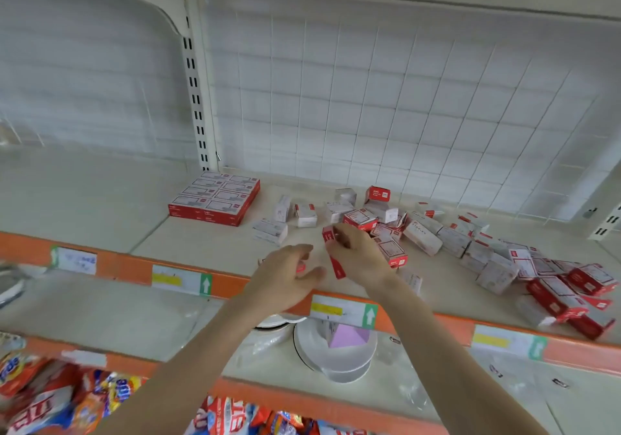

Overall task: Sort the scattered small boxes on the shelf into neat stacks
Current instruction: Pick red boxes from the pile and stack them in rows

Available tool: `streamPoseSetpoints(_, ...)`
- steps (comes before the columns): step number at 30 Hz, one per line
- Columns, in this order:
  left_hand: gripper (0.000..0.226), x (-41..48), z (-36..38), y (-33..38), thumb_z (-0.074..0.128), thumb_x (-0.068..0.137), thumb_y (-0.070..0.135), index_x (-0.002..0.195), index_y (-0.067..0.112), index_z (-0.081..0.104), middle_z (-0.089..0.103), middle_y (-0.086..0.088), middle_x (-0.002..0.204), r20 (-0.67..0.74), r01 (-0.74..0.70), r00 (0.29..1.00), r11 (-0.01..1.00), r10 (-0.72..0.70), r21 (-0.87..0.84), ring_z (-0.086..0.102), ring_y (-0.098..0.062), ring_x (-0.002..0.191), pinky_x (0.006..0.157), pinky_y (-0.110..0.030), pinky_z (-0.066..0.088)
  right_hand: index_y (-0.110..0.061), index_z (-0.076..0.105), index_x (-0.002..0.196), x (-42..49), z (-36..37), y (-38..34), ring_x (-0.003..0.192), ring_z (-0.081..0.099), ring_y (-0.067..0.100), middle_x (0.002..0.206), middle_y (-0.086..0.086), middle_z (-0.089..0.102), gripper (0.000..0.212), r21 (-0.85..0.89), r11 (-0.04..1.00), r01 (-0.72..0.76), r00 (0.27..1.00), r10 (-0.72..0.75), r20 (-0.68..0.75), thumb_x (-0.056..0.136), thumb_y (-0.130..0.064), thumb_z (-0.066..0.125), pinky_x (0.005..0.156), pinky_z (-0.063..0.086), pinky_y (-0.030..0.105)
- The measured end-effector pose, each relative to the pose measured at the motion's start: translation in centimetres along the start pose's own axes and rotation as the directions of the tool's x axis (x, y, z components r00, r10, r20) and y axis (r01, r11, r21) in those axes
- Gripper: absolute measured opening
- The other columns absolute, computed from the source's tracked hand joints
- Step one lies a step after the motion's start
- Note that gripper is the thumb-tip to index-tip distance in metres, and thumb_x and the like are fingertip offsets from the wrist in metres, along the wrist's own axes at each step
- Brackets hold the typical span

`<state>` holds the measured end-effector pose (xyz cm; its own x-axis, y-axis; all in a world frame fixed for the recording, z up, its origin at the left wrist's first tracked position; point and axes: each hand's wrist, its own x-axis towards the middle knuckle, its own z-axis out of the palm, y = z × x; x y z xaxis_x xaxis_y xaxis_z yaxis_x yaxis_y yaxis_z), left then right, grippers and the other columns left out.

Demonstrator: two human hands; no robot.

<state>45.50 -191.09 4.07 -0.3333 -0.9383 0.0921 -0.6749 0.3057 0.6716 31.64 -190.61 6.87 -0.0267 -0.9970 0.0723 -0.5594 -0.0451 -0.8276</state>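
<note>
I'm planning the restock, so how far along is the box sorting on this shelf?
Done: one neat block of boxes sits at the back left of the shelf. In hand: the right hand grips red boxes; the left hand hovers beside it, grip unclear. Left: the scattered boxes across the right, most of the job.

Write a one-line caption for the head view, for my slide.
Right hand grips red boxes at the shelf front, left hand beside it; neat block left, scattered boxes right.
</note>
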Motion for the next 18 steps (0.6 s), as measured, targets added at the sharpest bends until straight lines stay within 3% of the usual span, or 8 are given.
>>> streamPoseSetpoints(2, 0.053, -0.1, 0.4, 0.5, 0.059, 0.088, 0.034, 0.134, 0.012, 0.046, 0.059, -0.005, 0.123, 0.056, 0.016, 0.998, 0.993, -0.009, -0.116, 0.058, -0.015, 0.110, 0.090, -0.019, 0.043, -0.010, 0.045, 0.067, 0.2, 1.1, -0.4, 0.051, 0.033, 0.010, 0.056, -0.003, 0.036, 0.021, 0.101, 0.994, -0.036, 0.999, 0.039, -0.026, 0.087, -0.002, 0.046, 0.048, 0.027, 0.019)
streamPoseSetpoints(4, 0.034, 0.0, 0.3, 0.5, 0.059, 0.088, 0.028, 0.119, 0.012, 0.057, 0.066, -0.004, 0.107, 0.015, -0.004, 1.000, 0.983, 0.007, -0.183, 0.063, -0.015, 0.098, 0.077, -0.016, 0.044, -0.012, 0.051, 0.070, 0.2, 1.9, -0.7, 0.054, 0.038, 0.010, 0.057, -0.003, 0.041, 0.022, 0.215, 0.976, -0.037, 0.998, 0.046, -0.037, 0.087, 0.002, 0.047, 0.051, 0.032, 0.019)
streamPoseSetpoints(5, 0.025, 0.1, 0.1, 0.4, 0.059, 0.088, 0.025, 0.110, 0.012, 0.062, 0.069, -0.003, 0.098, -0.017, -0.002, 1.000, 0.973, -0.002, -0.232, 0.065, -0.015, 0.092, 0.075, -0.019, 0.045, -0.013, 0.056, 0.081, 0.2, 2.2, -0.9, 0.059, 0.043, 0.011, 0.061, -0.002, 0.046, 0.019, 0.277, 0.960, -0.029, 0.998, 0.041, -0.040, 0.088, 0.002, 0.046, 0.057, 0.037, 0.021)
streamPoseSetpoints(7, 0.011, 0.3, -0.2, -0.3, 0.061, 0.086, 0.020, 0.096, 0.016, 0.066, 0.071, 0.001, 0.083, -0.047, 0.017, 0.998, 0.935, -0.036, -0.355, 0.066, -0.014, 0.081, 0.079, -0.028, 0.051, -0.023, 0.052, 0.109, 0.0, 2.5, -0.9, 0.070, 0.049, 0.017, 0.073, 0.005, 0.051, 0.032, 0.407, 0.913, -0.033, 0.999, 0.045, -0.020, 0.091, 0.002, 0.044, 0.070, 0.043, 0.033)
streamPoseSetpoints(10, 0.009, 0.0, -1.2, -0.8, 0.065, 0.083, 0.018, 0.079, 0.027, 0.064, 0.068, 0.006, 0.074, -0.086, 0.010, 0.995, 0.899, -0.053, -0.438, 0.065, -0.016, 0.075, 0.079, -0.039, 0.053, -0.030, 0.050, 0.110, -0.3, 2.8, -0.8, 0.080, 0.047, 0.028, 0.078, 0.014, 0.047, 0.044, 0.571, 0.821, -0.013, 1.000, -0.002, 0.025, 0.091, 0.007, 0.037, 0.076, 0.045, 0.045)
streamPoseSetpoints(12, 0.009, -0.2, -1.8, -1.0, 0.066, 0.082, 0.017, 0.090, 0.022, 0.065, 0.064, 0.005, 0.080, -0.162, -0.047, 0.987, 0.933, -0.012, -0.356, 0.064, -0.018, 0.080, 0.078, -0.038, 0.052, -0.025, 0.052, 0.109, -0.7, 3.0, -0.9, 0.087, 0.051, 0.029, 0.085, 0.015, 0.052, 0.042, 0.619, 0.786, -0.007, 0.999, -0.025, 0.044, 0.091, 0.010, 0.036, 0.084, 0.048, 0.048)
streamPoseSetpoints(14, 0.025, -0.3, -2.2, -1.3, 0.066, 0.082, 0.018, 0.106, 0.013, 0.064, 0.064, -0.001, 0.093, -0.225, -0.100, 0.974, 0.962, 0.042, -0.253, 0.063, -0.021, 0.084, 0.078, -0.038, 0.051, -0.026, 0.052, 0.107, -1.0, 3.3, -1.0, 0.090, 0.052, 0.027, 0.093, 0.015, 0.053, 0.043, 0.583, 0.813, 0.005, 0.999, -0.027, 0.029, 0.090, 0.011, 0.037, 0.090, 0.047, 0.050)
streamPoseSetpoints(18, 0.045, -0.3, -2.5, -2.3, 0.065, 0.083, 0.023, 0.126, 0.011, 0.053, 0.057, -0.007, 0.113, -0.219, -0.128, 0.967, 0.992, 0.130, 0.021, 0.059, -0.024, 0.095, 0.083, -0.032, 0.047, -0.020, 0.052, 0.102, -1.4, 3.6, -1.3, 0.084, 0.051, 0.022, 0.086, 0.009, 0.055, 0.035, 0.601, 0.799, -0.003, 1.000, 0.016, -0.015, 0.089, 0.010, 0.041, 0.083, 0.051, 0.044)
